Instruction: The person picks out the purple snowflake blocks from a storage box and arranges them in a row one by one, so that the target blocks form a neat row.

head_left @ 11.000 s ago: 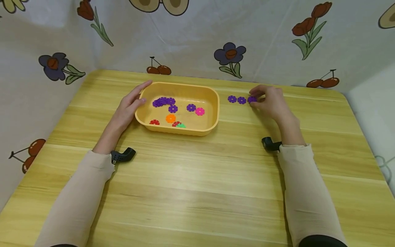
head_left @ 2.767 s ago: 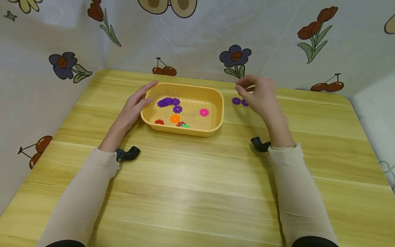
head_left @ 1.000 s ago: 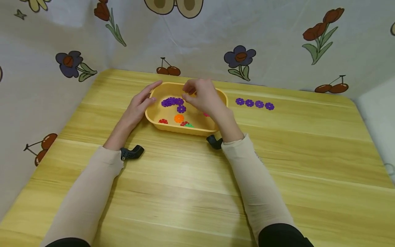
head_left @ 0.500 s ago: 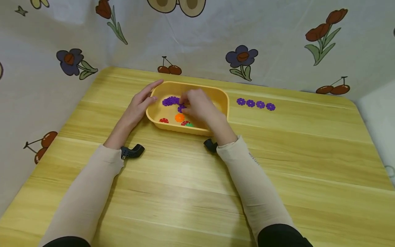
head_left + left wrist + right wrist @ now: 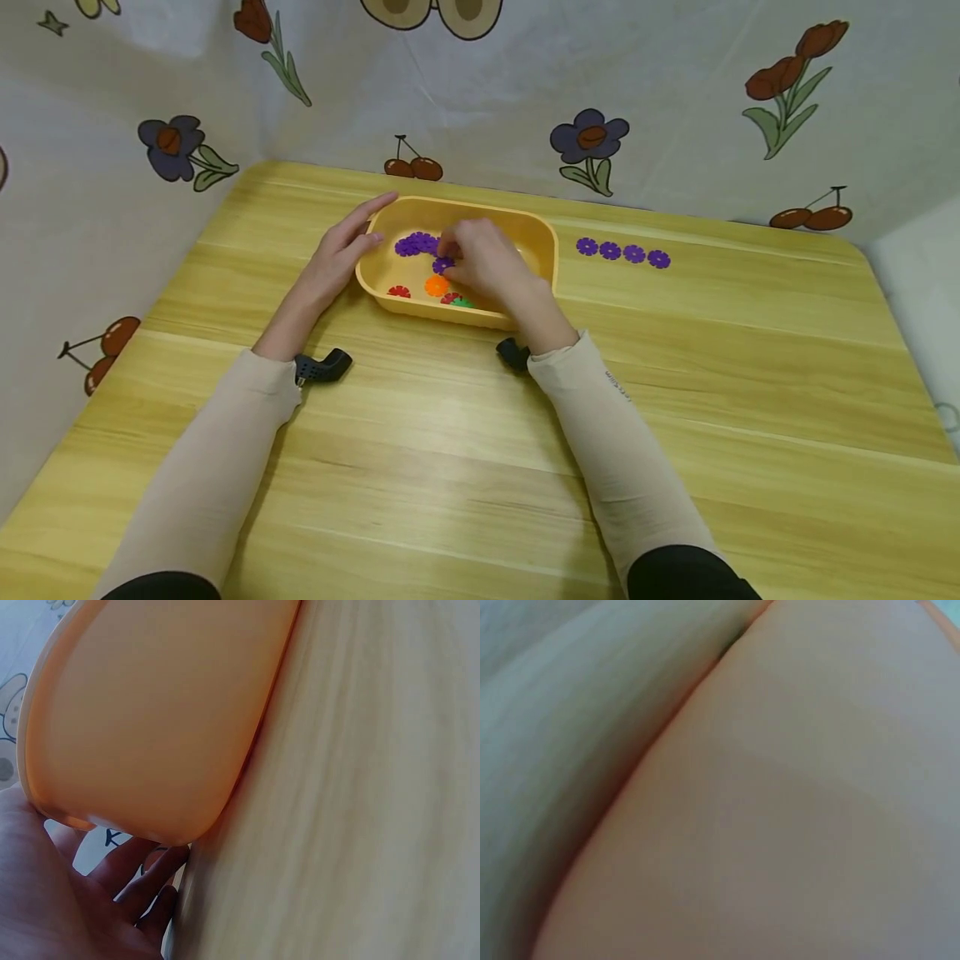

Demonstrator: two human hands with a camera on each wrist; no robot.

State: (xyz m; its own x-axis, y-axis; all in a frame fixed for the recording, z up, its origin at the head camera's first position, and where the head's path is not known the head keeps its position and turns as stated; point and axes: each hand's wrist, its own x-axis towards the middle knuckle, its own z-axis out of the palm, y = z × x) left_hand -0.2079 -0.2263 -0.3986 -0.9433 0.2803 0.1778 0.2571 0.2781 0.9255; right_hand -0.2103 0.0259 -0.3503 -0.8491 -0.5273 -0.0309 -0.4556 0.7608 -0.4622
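A yellow plastic basin (image 5: 543, 250) sits at the back of the table. My left hand (image 5: 333, 258) grips its left end, thumb over the rim and fingers outside; the left wrist view shows these fingers (image 5: 131, 885) under the basin's outer wall (image 5: 150, 727). My right hand (image 5: 483, 258) reaches inside, thumb and index finger pinching at a purple snowflake disc (image 5: 441, 266); their exact contact is partly hidden. Beside it lies a cluster of purple snowflake discs (image 5: 415, 244). The right wrist view shows mostly the basin's blurred outer wall (image 5: 765, 802).
Inside the basin are also an orange disc (image 5: 436, 286), red discs (image 5: 398, 292) and a green disc (image 5: 462, 303). Right of the basin, several purple discs form a row (image 5: 622, 252) on the wooden table (image 5: 420, 467). A printed cloth (image 5: 480, 92) hangs behind.
The row has grown by one purple disc since the oldest frame. My right hand has moved left from the row into the basin, then down to the purple disc. My left hand keeps its grip.
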